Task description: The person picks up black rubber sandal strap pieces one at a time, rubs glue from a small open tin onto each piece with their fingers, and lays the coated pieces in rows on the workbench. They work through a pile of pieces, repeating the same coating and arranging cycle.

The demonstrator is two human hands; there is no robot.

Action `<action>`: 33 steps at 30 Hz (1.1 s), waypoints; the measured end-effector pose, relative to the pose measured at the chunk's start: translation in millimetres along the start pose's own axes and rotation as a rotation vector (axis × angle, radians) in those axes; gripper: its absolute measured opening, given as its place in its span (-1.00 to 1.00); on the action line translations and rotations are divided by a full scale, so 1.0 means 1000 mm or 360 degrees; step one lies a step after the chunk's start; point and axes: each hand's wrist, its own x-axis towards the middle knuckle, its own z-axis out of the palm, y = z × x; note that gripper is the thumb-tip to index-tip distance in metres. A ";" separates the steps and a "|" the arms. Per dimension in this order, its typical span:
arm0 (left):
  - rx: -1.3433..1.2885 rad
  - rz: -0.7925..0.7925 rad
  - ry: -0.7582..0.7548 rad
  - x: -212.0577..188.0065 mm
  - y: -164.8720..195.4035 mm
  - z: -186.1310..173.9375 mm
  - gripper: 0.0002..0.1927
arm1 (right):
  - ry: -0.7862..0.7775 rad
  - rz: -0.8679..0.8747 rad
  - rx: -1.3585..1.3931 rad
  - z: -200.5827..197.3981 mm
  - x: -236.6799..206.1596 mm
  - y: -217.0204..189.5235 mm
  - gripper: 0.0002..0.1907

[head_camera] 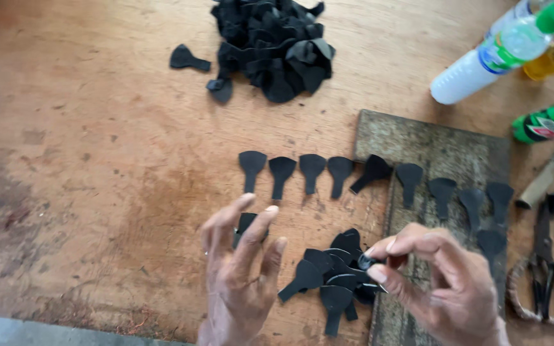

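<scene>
My left hand hovers low over the wooden table, fingers apart, with one black paddle-shaped cutout showing just behind them; whether it grips that piece is unclear. My right hand pinches a small black piece between thumb and forefinger. Between both hands lies a small heap of black cutouts. Above them a row of black cutouts runs left to right, continuing onto a worn grey board.
A big pile of black cutouts sits at the table's far side, one loose cutout beside it. Plastic bottles lie at top right. Scissors with wrapped handles rest at right, next to a grey stick.
</scene>
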 end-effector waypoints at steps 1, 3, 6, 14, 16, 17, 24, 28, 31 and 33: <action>-0.0123 0.0030 -0.0099 0.004 0.004 0.009 -0.65 | 0.0061 0.0027 -0.0024 -0.005 -0.003 -0.003 -0.69; -0.0330 0.0018 -0.0355 0.006 0.013 0.020 -0.69 | 0.0176 0.0065 -0.0071 -0.015 -0.007 -0.008 -0.69; -0.0497 -0.0097 -0.0792 0.002 0.029 0.030 -0.67 | 0.0342 0.0164 -0.0147 -0.028 -0.015 -0.013 -0.66; -0.0362 0.0033 -0.1296 -0.005 0.041 0.057 -0.52 | 0.0685 0.0297 -0.0137 -0.075 -0.050 -0.008 -0.62; -0.0316 0.0060 -0.1292 -0.006 0.038 0.064 -0.54 | 0.0712 0.0188 -0.0140 -0.087 -0.061 -0.003 -0.60; -0.0293 0.0064 -0.1297 -0.007 0.038 0.066 -0.56 | 0.0721 0.0128 -0.0099 -0.093 -0.067 -0.001 -0.59; -0.0296 0.0185 -0.1279 0.010 0.050 0.067 -0.33 | 0.0883 0.0314 -0.0034 -0.120 -0.091 0.006 -0.56; -0.0076 0.0020 -0.1580 0.022 0.067 0.067 -0.44 | 0.0970 0.0225 -0.0020 -0.107 -0.099 0.006 -0.64; 0.0048 0.0168 -0.1542 0.026 0.073 0.069 -0.47 | 0.0957 0.0302 -0.0039 -0.103 -0.105 0.007 -0.67; 0.0129 0.0192 -0.1571 0.027 0.071 0.069 -0.52 | 0.0900 0.0361 -0.0109 -0.100 -0.106 0.012 -0.69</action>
